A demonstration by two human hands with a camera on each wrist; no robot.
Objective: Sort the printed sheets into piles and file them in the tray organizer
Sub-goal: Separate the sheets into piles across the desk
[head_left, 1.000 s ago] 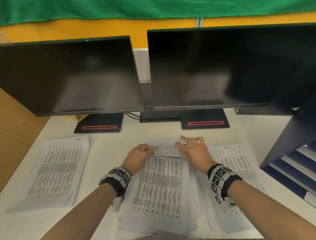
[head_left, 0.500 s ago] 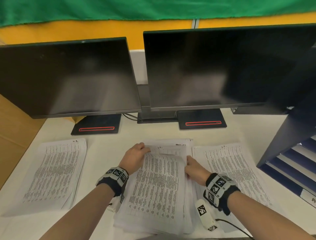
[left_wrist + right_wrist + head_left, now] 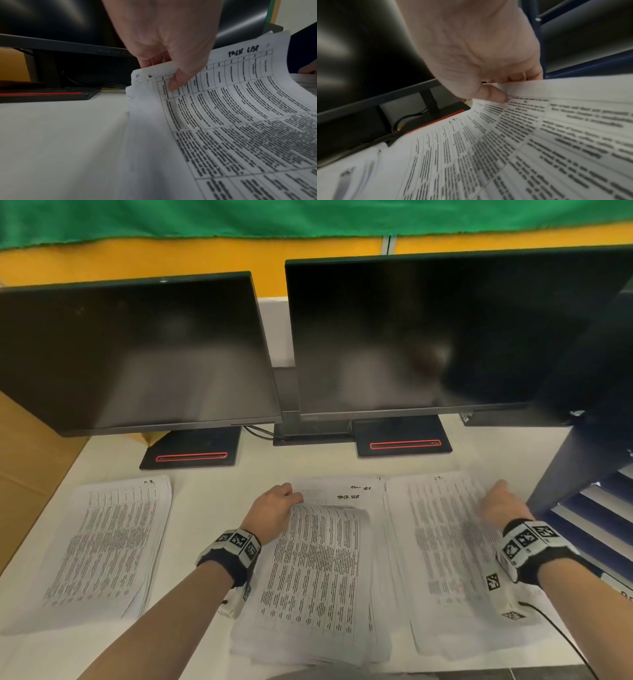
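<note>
- Middle pile (image 3: 318,583) lies nearest us on the tabletop (image 3: 219,474); left hand (image 3: 270,513) pinches its top sheet (image 3: 240,108) at the far-left corner, thumb on top.
- Right hand (image 3: 501,505), its grip closed on the edge of a carried sheet (image 3: 539,135), over the right pile (image 3: 445,559).
- We judge: lower it square to that pile, release only once flat; left should peel a single sheet.
- Left pile (image 3: 109,546) sits apart.
- Tray organizer (image 3: 582,474) at far right, nothing filed yet, we judge.
</note>
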